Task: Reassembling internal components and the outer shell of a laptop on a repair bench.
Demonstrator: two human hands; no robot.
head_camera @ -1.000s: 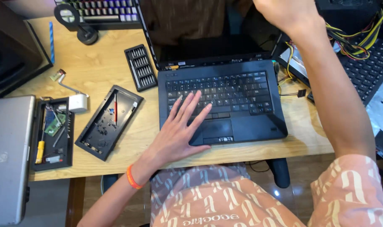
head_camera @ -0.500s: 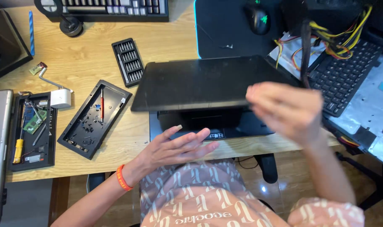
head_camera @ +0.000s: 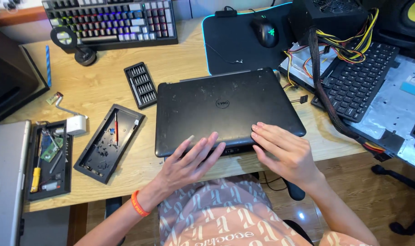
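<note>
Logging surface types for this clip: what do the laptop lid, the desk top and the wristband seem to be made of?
Laptop lid: looks like matte black plastic or coated metal, dull and marked with dusty smudges; both the left hand and right hand rest flat on its front edge. Desk: light wood or wood-look laminate, with visible grain lines. Wristband: orange, smooth, probably silicone rubber.

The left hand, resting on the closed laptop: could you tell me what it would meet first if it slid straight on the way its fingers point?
The left hand points up-right across the black laptop lid; past the lid's far edge, probably the black mouse pad.
</note>
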